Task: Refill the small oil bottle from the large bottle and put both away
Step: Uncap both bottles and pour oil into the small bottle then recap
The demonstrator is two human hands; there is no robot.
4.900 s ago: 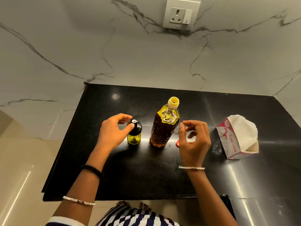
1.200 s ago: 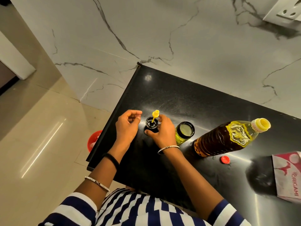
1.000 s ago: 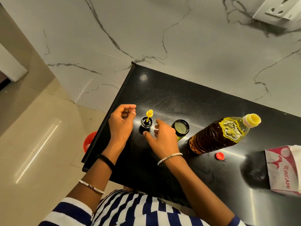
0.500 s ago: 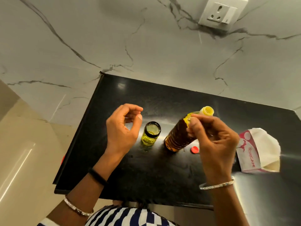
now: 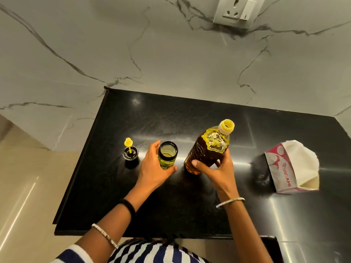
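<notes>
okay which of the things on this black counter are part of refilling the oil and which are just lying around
In use: small oil bottle, open, in left hand; large oil bottle, uncapped, in right hand; small bottle's black lid, set aside.

Lying about: tissue pack; wall socket.

We see a warm, fairly dim indoor scene lit from above — bright specular streaks and a small hotspot glare on the black countertop (image 5: 171, 120), with another streak on the floor (image 5: 20, 205) at left. A dark shadow falls beside the paper packet (image 5: 290, 168). Wide-angle distortion bends the edges; focus is mostly sharp — slightly soft at the corners.
</notes>
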